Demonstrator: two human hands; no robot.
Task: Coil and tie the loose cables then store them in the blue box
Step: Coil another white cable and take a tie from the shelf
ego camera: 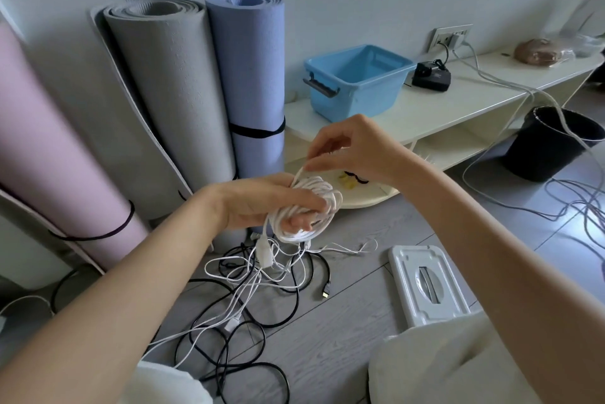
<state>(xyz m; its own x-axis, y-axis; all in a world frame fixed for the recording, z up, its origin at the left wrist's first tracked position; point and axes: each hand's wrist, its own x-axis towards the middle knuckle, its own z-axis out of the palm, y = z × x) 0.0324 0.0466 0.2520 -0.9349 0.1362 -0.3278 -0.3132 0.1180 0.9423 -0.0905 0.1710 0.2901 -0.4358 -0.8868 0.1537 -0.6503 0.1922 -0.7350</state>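
White cable coil: several loops bunched together, held above the floor in front of the low shelf, with a white plug end dangling beneath it. Left hand: fingers curled through and around the coil, gripping it. Right hand: just above the coil, thumb and fingertips pinching a short free end of the same white cable where it rises from the top of the bundle. Loose cables: black and white leads tangled on the grey wood-look floor directly below the hands, one black lead ending in a USB plug. Blue box: open, with a dark handle on its near-left end, standing on top of the cream shelf unit beyond the hands, well apart from the coil. Black device: on the shelf top just right of the box, wired to a wall socket. White lid: flat on the floor to the right of the tangle. Rolled mats, upright against the wall at left: pink, grey, lavender-blue. Black bin: on the floor at right, with grey cables trailing over it from the shelf.
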